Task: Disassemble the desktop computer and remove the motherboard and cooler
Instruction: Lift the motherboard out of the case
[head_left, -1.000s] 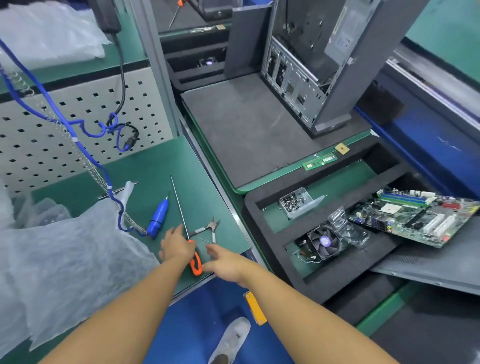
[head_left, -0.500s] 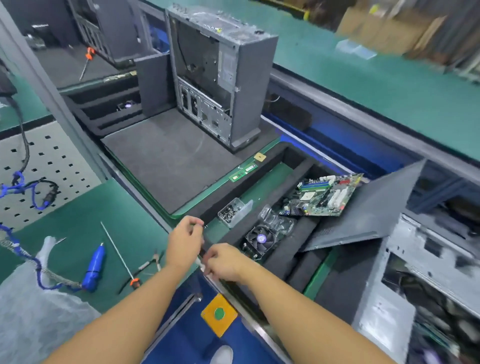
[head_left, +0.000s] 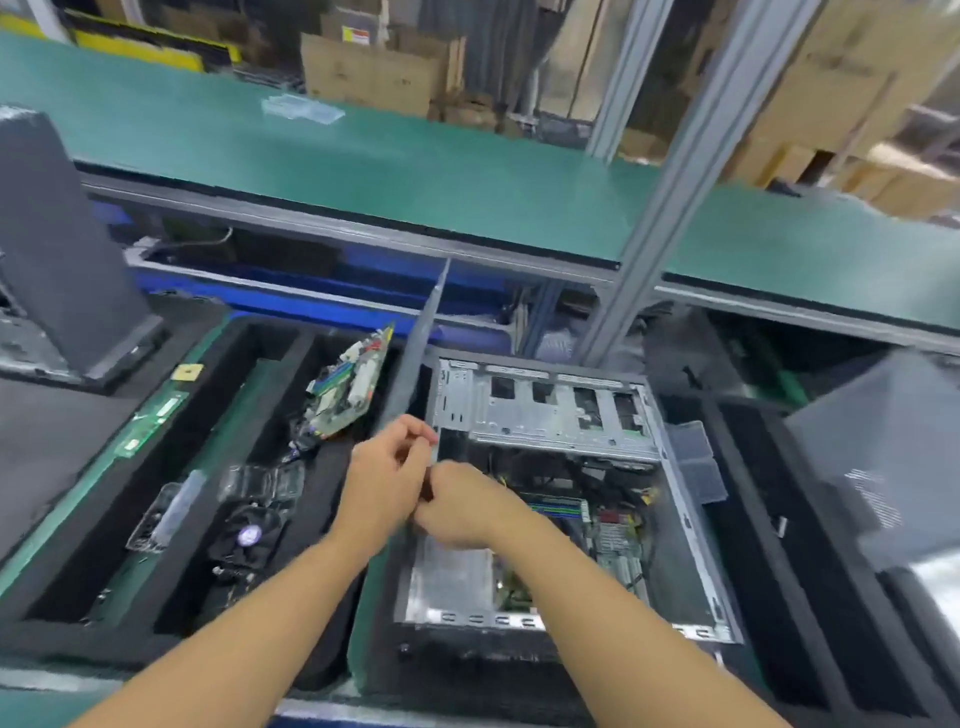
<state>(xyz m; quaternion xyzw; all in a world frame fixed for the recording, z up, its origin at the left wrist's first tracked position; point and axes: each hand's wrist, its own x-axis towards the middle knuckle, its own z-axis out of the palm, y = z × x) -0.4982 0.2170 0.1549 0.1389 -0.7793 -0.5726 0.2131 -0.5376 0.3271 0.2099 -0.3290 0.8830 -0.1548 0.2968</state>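
Left hand and right hand meet at frame centre, fingers curled; blur hides any grip. Beneath, the open case holds its motherboard. Left, a tray holds another board and a cooler.

The view swings right, and the green mat, its tools and the pegboard drop out of shot. Both hands have left that mat: the left hand and right hand now meet, fingers curled and touching, over the open computer case. Half a second ago it sat at the frame's right edge and now it fills the centre. The grey side panel, broad before, now shows edge-on
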